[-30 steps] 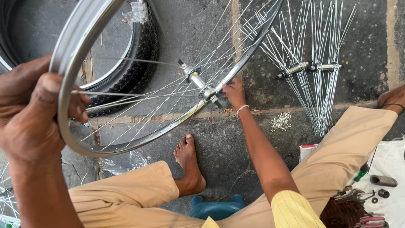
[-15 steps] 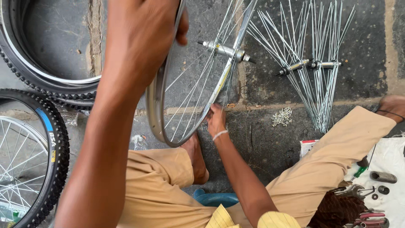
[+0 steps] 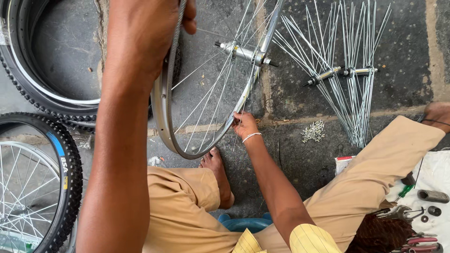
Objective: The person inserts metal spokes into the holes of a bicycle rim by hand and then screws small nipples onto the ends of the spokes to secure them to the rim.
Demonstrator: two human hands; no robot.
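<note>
Left hand [image 3: 140, 33] closed around the wheel rim [image 3: 161, 107]; right hand [image 3: 244, 125] pinches a spoke at the near edge. Best keep the rim steady while tightening evenly.

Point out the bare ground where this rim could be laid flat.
Bare stone lies right of the spoked hubs, toward the upper right corner, and inside the tyre at upper left. A narrower strip runs between the heap of nipples and the right forearm. Crowded: the white cloth with tools, and the wheel at lower left. The left hand and right hand hold the rim.
</note>
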